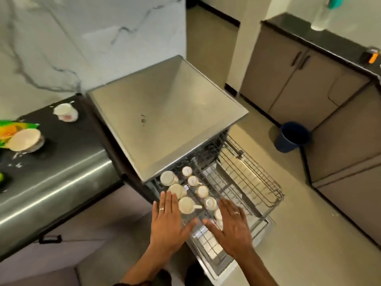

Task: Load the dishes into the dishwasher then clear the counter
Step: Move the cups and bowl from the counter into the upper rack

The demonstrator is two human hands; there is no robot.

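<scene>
The steel dishwasher [165, 112] stands open with both racks pulled out. Several white cups [186, 205] sit upside down in the upper rack [198, 218]. My left hand [168, 221] lies flat with straight fingers on the rack's front left, next to the cups. At the rack's front right, my right hand [231, 223] is flat too, fingers spread. The lower rack [257, 182] sticks out further to the right and looks empty. On the dark counter [68, 145] to the left stand a white cup on a saucer [65, 112] and a stack of plates [25, 140].
A green packet [12, 129] lies beside the plates at the counter's left edge. A blue bucket [292, 137] stands on the floor to the right of the dishwasher. Grey cabinets [309, 79] line the right side. The open dishwasher door [208, 244] lies below my hands.
</scene>
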